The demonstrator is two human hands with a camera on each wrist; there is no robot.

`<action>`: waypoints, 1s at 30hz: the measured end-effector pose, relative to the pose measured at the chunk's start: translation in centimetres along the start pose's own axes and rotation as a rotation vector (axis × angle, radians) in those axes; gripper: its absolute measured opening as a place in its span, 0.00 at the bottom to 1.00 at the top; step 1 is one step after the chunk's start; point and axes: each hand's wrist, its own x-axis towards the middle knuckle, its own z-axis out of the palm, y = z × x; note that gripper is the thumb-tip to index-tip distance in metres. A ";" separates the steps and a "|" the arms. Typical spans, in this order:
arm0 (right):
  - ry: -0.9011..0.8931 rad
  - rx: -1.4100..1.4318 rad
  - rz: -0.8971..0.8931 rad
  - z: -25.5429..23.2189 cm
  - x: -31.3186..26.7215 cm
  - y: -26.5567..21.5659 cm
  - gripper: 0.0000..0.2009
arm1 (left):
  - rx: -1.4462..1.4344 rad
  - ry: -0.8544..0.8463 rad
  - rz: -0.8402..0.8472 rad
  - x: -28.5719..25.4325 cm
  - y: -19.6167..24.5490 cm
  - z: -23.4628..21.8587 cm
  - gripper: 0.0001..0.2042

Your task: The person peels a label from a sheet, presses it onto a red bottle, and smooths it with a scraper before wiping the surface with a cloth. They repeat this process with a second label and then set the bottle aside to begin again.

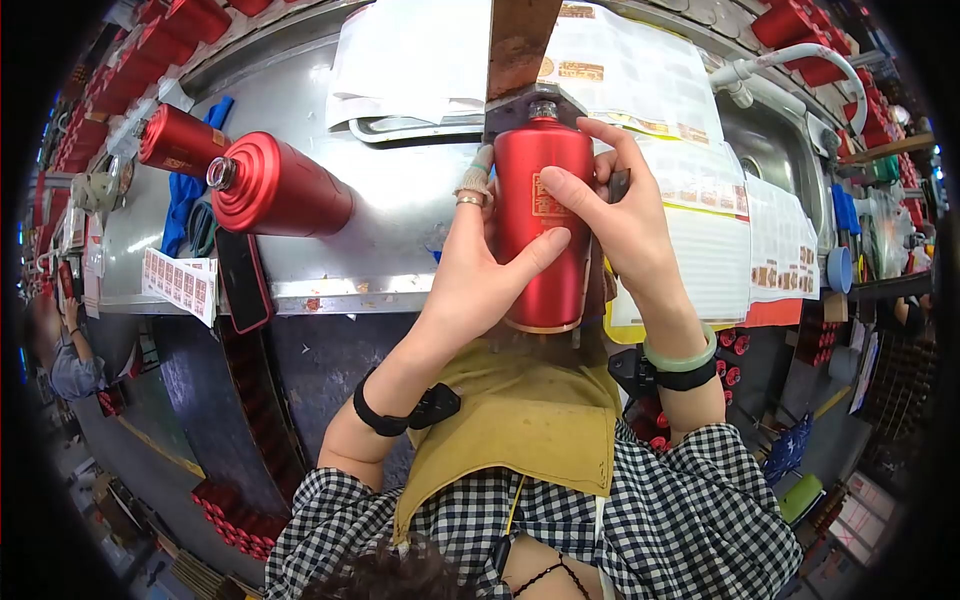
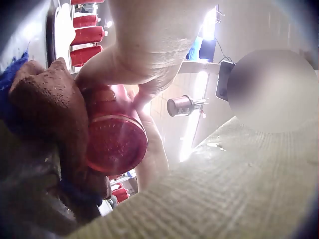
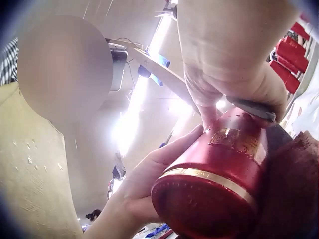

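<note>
A red bottle with a clear glass neck lies in the middle of the head view, its neck pointing away from the body. The left hand grips its left side, with the thumb across the front and a wrapped fingertip near the neck. On the gold label rests the thumb of the right hand, whose index finger stretches toward the neck. A dark flat tool is tucked in the right hand's fingers. The bottle's base with its gold band faces the left wrist camera.
Two more red bottles lie on the metal table at left, by a phone and blue cloth. Label sheets cover the right side, near a sink. A rusty upright post stands beyond the held bottle.
</note>
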 end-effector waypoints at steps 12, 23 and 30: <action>0.012 0.034 0.042 -0.2 0.1 0.1 0.35 | -0.042 0.000 -0.007 -0.2 -0.2 -0.3 0.45; 0.032 0.010 0.006 0.1 0.1 0.4 0.34 | -0.014 0.013 0.002 -0.1 -0.1 0.0 0.45; 0.031 0.019 -0.004 -0.1 0.2 0.9 0.32 | -0.088 -0.004 -0.028 -0.1 -0.1 -0.3 0.41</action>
